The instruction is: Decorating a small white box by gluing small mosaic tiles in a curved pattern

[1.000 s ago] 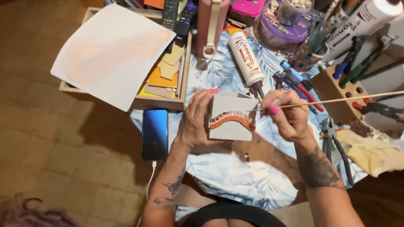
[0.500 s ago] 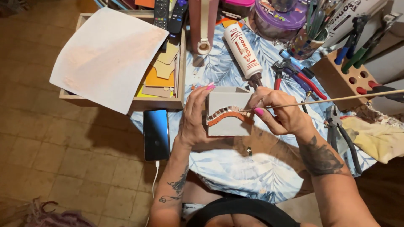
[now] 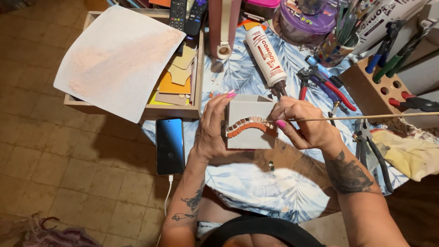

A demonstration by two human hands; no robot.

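Head view showed a smartphone [image 3: 169,145] lying left of the grey box [image 3: 249,122] on the worktop [image 3: 256,192]. The left hand [image 3: 211,129] had its grip clamped on the box's left side. Right of the box, the right hand [image 3: 305,126] pinched a thin wooden stick [image 3: 366,116], its tip at the orange tile arch [image 3: 249,125].

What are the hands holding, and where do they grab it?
The left hand grips the grey box by its left side. The right hand pinches a thin stick near its tip, against the box's tile strip.
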